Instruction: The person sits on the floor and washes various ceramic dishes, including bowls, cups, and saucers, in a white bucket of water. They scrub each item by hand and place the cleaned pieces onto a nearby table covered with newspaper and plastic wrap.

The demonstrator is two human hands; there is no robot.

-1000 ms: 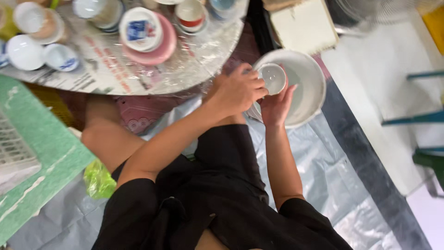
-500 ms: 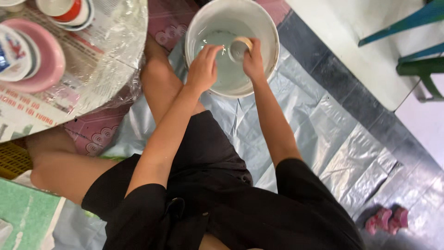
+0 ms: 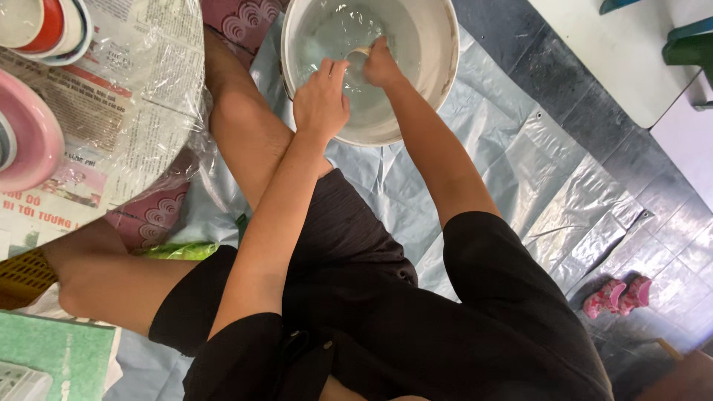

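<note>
A white plastic basin [image 3: 438, 74] with water sits on a grey tarp in front of my legs. My right hand [image 3: 382, 63] grips a small pale cup [image 3: 359, 56] and holds it down in the water. My left hand [image 3: 321, 100] hovers over the basin's near rim, fingers curled and touching the cup's side. The cup is mostly hidden by my fingers.
A low round table [image 3: 141, 119] covered in newspaper and clear plastic stands at the left, with a pink bowl [image 3: 30, 141] and stacked cups [image 3: 44, 26]. A green mat [image 3: 56, 356] lies at bottom left. Small pink shoes [image 3: 616, 295] lie on the tarp [image 3: 549, 186] at right.
The view has tilted down and the basin has come closer. Both hands have lowered the cup from above the basin into the water.
</note>
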